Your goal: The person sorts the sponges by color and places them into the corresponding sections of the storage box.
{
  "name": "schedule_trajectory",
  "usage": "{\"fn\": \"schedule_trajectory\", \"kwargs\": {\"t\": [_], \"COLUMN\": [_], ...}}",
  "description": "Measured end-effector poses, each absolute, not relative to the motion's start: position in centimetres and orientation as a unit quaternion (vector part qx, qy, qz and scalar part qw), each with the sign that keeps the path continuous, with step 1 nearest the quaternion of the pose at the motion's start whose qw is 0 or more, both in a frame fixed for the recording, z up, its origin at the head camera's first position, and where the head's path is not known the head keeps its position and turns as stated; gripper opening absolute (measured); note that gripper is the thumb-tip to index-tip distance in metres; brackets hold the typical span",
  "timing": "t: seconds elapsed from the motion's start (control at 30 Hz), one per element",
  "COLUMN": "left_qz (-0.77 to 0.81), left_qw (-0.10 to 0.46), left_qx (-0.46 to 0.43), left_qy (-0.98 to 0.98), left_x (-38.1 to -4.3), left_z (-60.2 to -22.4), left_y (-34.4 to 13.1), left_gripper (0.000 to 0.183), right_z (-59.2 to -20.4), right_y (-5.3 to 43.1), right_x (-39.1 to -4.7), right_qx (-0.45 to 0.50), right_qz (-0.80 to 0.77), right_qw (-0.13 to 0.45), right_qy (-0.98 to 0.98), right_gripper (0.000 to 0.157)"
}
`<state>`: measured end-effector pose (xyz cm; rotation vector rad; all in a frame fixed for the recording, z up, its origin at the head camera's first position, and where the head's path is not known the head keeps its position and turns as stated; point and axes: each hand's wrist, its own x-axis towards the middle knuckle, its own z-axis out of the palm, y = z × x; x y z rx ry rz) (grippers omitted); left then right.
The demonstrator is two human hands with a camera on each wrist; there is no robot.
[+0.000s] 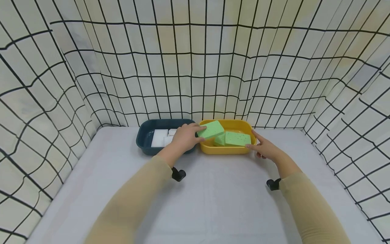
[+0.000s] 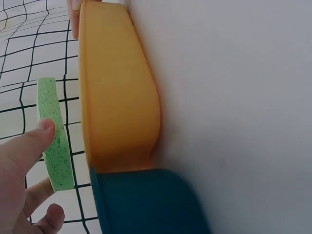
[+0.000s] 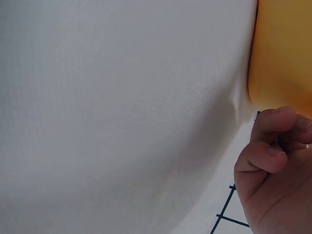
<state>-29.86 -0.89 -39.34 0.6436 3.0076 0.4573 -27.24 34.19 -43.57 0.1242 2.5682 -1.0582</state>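
My left hand (image 1: 186,135) pinches a green speckled sponge (image 1: 211,129) between thumb and fingers, above the left end of a yellow bin (image 1: 225,150). In the left wrist view this sponge (image 2: 54,139) is seen edge-on, level with the thumb, higher than the bin's rim. Two more green sponges lie inside the bin, one of them flat in front (image 1: 238,139). At the bin's right end, my right hand (image 1: 264,147) grips the corner with thumb and index finger. Its other fingers (image 3: 265,156) are curled beside the yellow wall in the right wrist view.
A dark blue bin (image 1: 146,150) holding several white blocks (image 1: 159,137) stands directly left of the yellow one, partly behind my left hand. Both stand on a white-covered table (image 1: 210,196). Black wire grid (image 1: 198,67) rises behind the bins and along both sides.
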Motion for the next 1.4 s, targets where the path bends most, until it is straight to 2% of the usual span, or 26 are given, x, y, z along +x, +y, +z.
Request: {"fn": "schedule_trajectory", "kwargs": {"t": [0.3, 0.57, 1.13, 1.4], "left_qz": [0.147, 0.141, 0.144, 0.13], "left_qw": [0.017, 0.023, 0.099, 0.089], "left_qx": [0.177, 0.192, 0.182, 0.19], "left_qy": [0.973, 0.971, 0.968, 0.969], "left_x": [-30.3, -31.0, -31.8, -32.1], "left_z": [-40.2, -40.3, -39.8, -39.9], "left_y": [0.2, 0.9, 0.6, 0.6], "left_gripper": [0.057, 0.055, 0.052, 0.05], "right_z": [-43.4, -43.4, -43.6, -43.5], "right_y": [33.9, 33.8, 33.5, 33.3], "right_x": [-27.0, -27.0, -27.0, -27.1], "right_qx": [0.039, 0.048, 0.04, 0.038], "right_qz": [-0.377, -0.381, -0.384, -0.384], "right_qw": [0.179, 0.174, 0.178, 0.183], "right_qy": [0.908, 0.907, 0.905, 0.904], "right_gripper": [0.102, 0.101, 0.103, 0.104]}}
